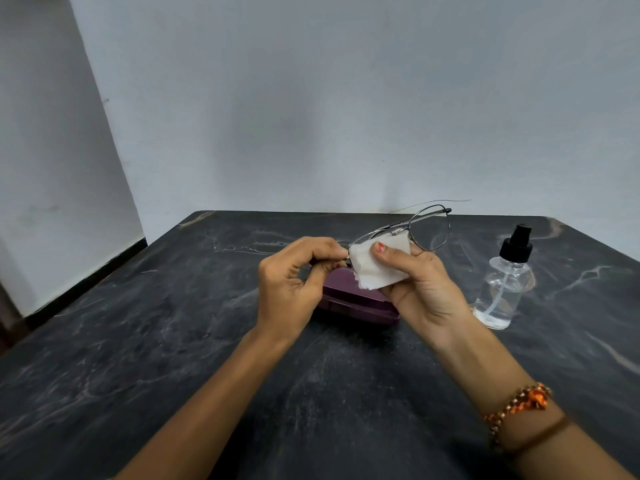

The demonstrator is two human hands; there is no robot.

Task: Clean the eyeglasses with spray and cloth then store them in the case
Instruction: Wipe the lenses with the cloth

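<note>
From where I watch, my left hand is curled shut, pinching one end of the thin silver wire-framed eyeglasses above the dark marbled stone table. Below both hands lies the closed maroon hard case, flat on the table. My right hand presses a small white cloth over one lens, thumb on top. Farther right, well apart, stands the clear plastic spray bottle with black nozzle, upright. A beaded orange bracelet circles the right wrist.

No text, label, brand, number or sign can be read on anything here.
</note>
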